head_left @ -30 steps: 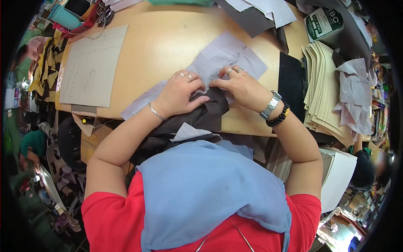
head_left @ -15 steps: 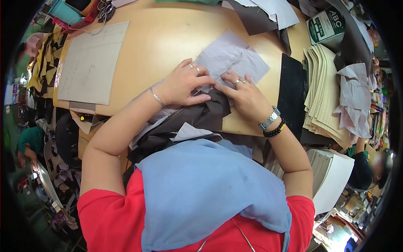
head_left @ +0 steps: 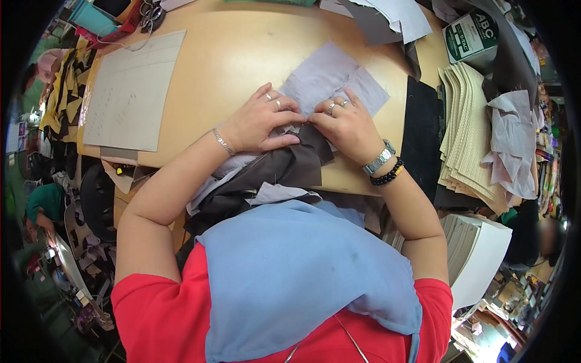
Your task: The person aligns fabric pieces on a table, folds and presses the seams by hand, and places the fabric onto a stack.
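A pale lilac piece of fabric (head_left: 327,69) lies on the wooden table, joined or overlapping along a frayed crease. Dark grey-brown fabric (head_left: 290,166) runs from it, bunched, over the table's near edge. My left hand (head_left: 260,123) is bent over the spot where the two fabrics meet, its fingers closed on the cloth edge and its thumb lower on the dark piece. Close against it, my right hand (head_left: 348,128) pinches the same edge between thumb and fingers. The fingertips nearly touch, and the bit of cloth between them is mostly hidden.
A marked card pattern sheet (head_left: 133,91) lies at the left on the table (head_left: 236,54). Scissors (head_left: 151,15) and a red tray are at the far left. To the right are a black strip (head_left: 420,133), stacked cream sheets (head_left: 463,133) and a green-white can (head_left: 471,37).
My right hand has drawn its fingers in from lying on the lilac fabric to a pinch at the edge by my left fingertips. My left hand has shifted slightly left.
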